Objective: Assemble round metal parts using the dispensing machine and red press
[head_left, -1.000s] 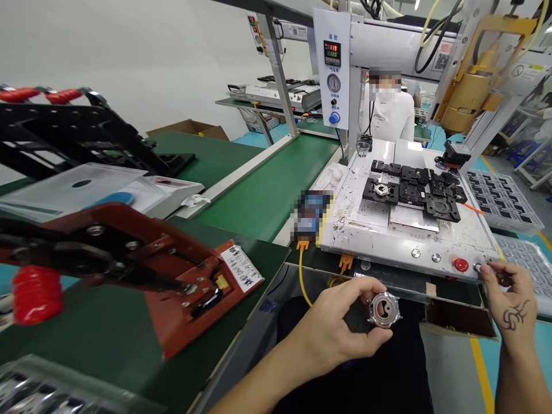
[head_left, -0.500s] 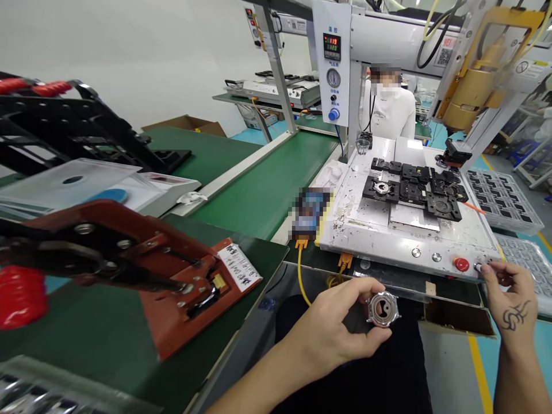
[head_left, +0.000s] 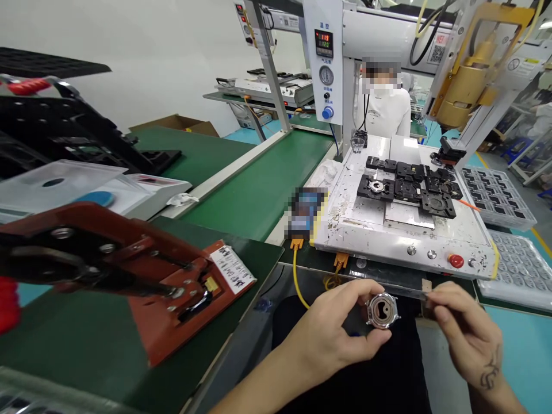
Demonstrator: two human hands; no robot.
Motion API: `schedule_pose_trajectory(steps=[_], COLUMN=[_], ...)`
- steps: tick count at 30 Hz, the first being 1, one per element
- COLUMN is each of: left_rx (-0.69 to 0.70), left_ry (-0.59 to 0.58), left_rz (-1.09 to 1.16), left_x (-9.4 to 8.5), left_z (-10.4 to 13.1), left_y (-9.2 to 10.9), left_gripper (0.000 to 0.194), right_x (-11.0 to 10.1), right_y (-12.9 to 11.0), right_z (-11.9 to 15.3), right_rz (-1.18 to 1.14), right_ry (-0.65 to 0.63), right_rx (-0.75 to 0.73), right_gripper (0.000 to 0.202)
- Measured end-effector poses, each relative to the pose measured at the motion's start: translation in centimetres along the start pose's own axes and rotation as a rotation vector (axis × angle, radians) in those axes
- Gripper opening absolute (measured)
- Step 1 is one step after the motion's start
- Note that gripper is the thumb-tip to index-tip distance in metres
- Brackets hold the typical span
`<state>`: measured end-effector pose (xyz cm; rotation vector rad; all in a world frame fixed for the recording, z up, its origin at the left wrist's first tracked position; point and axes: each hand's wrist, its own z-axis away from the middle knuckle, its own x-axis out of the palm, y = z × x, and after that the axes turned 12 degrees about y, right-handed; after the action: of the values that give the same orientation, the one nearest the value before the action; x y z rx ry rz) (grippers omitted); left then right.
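Note:
My left hand (head_left: 334, 322) pinches a round silver watch case (head_left: 383, 310) between thumb and fingers, over my dark-clad lap. Its open ring faces me, with a dark shape and a small hole inside. My right hand (head_left: 468, 330) hovers to the right of the watch case, apart from it, with fingers bent and thumb and index tips slightly apart. Nothing shows between them. Behind its fingertips is a small tan patch (head_left: 426, 286) on the bench edge. Another silver watch case (head_left: 376, 186) sits in a black fixture (head_left: 364, 192) on the white press machine's bed.
The press bed (head_left: 345, 230) carries several black fixture blocks and a red button (head_left: 456, 261). A brown lever press (head_left: 159, 322) stands at left. At right are clear trays (head_left: 524, 273). A phone-like screen (head_left: 305, 213) leans by the machine. A person (head_left: 386, 109) sits beyond.
My right hand has left the knob at the machine's front right corner and moved left towards the watch case. My left hand still holds the watch case. The view has shifted slightly.

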<state>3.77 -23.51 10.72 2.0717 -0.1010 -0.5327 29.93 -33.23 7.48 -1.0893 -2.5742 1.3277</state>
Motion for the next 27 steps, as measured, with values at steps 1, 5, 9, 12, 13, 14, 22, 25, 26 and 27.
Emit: schedule_pose_trajectory(steps=[1, 5, 9, 12, 13, 14, 22, 25, 26, 27], left_rx=[0.008, 0.033, 0.023, -0.015, -0.036, -0.059, -0.339, -0.419, -0.438, -0.454], left_ry=[0.0, 0.007, 0.025, 0.033, 0.032, 0.029, -0.018, -0.021, -0.02, -0.019], left_rz=[-0.002, -0.01, 0.006, 0.034, 0.047, 0.063, 0.209, 0.257, 0.272, 0.286], left_x=[0.0, 0.2, 0.1, 0.0, -0.1, -0.1, -0.3, -0.2, -0.2, -0.2], left_z=[0.0, 0.2, 0.6, 0.9, 0.9, 0.9, 0.6, 0.4, 0.4, 0.3], left_y=[0.1, 0.5, 1.0, 1.2, 1.3, 1.3, 1.9, 2.2, 2.2, 2.3], left_gripper=[0.046, 0.048, 0.048, 0.05, 0.05, 0.049, 0.044, 0.042, 0.042, 0.042], right_x=[0.6, 2.2, 2.9, 3.1, 3.1, 3.0, 3.0, 3.1, 3.0, 3.0], right_y=[-0.7, -2.4, -2.9, -3.0, -3.1, -3.1, -3.4, -3.4, -3.4, -3.4], right_z=[0.1, -0.2, -0.6, -0.7, -0.6, -0.6, -0.6, -0.6, -0.6, -0.5], right_rz=[-0.071, -0.193, -0.202, -0.21, -0.216, -0.222, -0.313, -0.334, -0.337, -0.337], right_ry=[-0.105, -0.298, -0.327, -0.333, -0.332, -0.331, -0.336, -0.335, -0.336, -0.337], right_rx=[0.026, 0.128, 0.149, 0.149, 0.157, 0.167, 0.29, 0.325, 0.335, 0.342], right_gripper=[0.029, 0.047, 0.044, 0.04, 0.039, 0.038, 0.031, 0.03, 0.029, 0.029])
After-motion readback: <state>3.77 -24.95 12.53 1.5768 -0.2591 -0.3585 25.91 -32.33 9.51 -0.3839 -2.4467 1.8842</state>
